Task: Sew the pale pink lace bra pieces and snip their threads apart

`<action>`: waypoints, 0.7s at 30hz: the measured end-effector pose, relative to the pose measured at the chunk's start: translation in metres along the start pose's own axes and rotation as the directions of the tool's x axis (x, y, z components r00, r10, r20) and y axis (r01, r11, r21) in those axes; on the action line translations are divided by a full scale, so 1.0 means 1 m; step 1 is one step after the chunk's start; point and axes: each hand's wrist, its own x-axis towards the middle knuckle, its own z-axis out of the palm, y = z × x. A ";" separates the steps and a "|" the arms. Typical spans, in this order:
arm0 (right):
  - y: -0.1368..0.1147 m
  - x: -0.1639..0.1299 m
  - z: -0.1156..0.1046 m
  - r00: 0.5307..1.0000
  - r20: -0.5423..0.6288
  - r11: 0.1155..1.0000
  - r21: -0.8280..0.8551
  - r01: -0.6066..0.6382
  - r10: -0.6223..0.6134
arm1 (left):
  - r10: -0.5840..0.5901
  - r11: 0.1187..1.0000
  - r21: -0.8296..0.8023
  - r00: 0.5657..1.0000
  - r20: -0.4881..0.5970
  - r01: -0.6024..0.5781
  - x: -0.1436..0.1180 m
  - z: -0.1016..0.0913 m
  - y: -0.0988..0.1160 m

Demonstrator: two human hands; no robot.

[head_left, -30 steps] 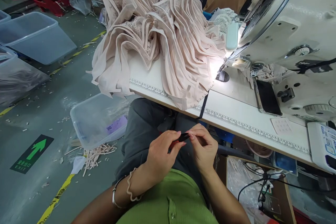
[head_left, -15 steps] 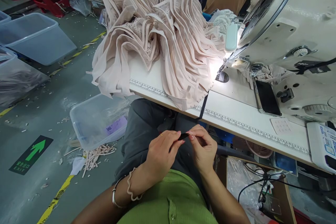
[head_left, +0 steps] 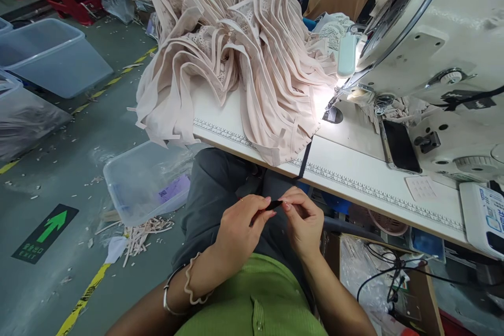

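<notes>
Above my lap, my left hand [head_left: 242,228] is closed round a small, slim black object [head_left: 274,205], its kind unclear because the fingers cover most of it. At the object's other end, the thumb and fingertips of my right hand [head_left: 303,223] are pinched together. Both hands are in front of the table edge, below a large heap of pale pink garment pieces [head_left: 275,89] with straps and lace. The front of this heap reaches the needle area of a white sewing machine [head_left: 444,37].
A phone [head_left: 401,146] and a small paper sheet [head_left: 421,189] lie on the white table [head_left: 354,168], which has a printed ruler. Left of my legs is a clear plastic bin [head_left: 129,189], with fabric scraps [head_left: 145,236] beside it. Black cables [head_left: 394,273] hang over a box at lower right.
The fingers of my left hand have shifted slightly around the black object. My right hand keeps its pinch, and the view has moved a little.
</notes>
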 end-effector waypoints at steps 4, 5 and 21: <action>0.000 0.001 0.000 1.000 0.007 1.000 -0.003 0.009 -0.009 | -0.052 0.998 -0.033 0.998 0.035 0.053 0.002 -0.003 0.001; 0.000 0.001 0.000 1.000 0.008 1.000 -0.003 0.011 -0.011 | -0.063 0.997 -0.042 0.997 0.040 0.064 0.003 -0.003 0.001; -0.002 0.000 0.002 1.000 0.000 0.998 0.052 0.028 -0.028 | -0.039 0.996 -0.075 0.999 -0.015 0.038 -0.004 0.001 0.002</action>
